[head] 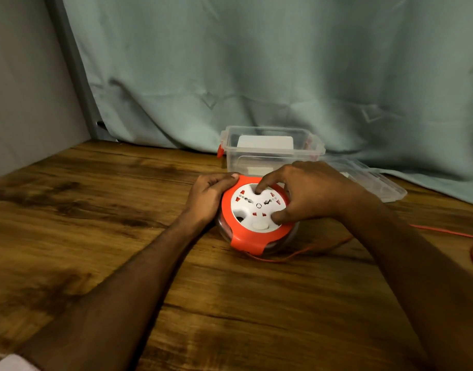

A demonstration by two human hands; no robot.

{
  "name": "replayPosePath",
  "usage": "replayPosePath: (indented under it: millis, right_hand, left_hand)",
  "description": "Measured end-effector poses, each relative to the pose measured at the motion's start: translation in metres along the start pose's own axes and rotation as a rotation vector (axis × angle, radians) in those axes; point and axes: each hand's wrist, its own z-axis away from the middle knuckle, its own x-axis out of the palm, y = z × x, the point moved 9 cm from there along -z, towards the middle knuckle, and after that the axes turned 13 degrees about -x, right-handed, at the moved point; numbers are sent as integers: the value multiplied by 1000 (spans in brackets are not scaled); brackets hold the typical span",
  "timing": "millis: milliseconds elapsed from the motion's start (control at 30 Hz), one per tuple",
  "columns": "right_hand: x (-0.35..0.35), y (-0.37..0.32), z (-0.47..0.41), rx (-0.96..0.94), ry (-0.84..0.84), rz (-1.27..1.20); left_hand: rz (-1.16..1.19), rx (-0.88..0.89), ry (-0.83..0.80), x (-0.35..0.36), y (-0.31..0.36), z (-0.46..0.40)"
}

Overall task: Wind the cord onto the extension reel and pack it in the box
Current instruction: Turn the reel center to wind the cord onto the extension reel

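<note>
An orange and white round extension reel [252, 231] lies flat on the wooden table [96, 210], sockets up. My left hand [210, 196] grips its left rim, thumb on the orange edge. My right hand [310, 194] sits over the white socket disc, its index finger in a recess at the far side and its thumb in a recess at the near right. A thin red cord [297, 254] leaves the reel's front and trails right to the table's edge, where it curves. Behind the reel stands an open clear plastic box [273, 149] with red latches.
The box's clear lid [374, 180] lies flat to the right of the box. A white card-like thing [265, 142] shows inside or behind the box. A pale green curtain [256, 76] hangs along the back, and a grey wall [21, 89] closes the left side.
</note>
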Motion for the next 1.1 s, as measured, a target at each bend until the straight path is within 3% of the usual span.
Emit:
replayPosePath:
  millis: [600,867,1100]
  right_hand:
    - [6,-19,-7,-15,-5,-28]
    - [-18,-11,-2,-43,88,-55]
    - [0,-8,-4,-83,-25,-79]
  left_hand:
    - [-26,15,-58,6,0,0]
    - [18,16,-39,2,2,0]
    - [20,28,-54,3,3,2]
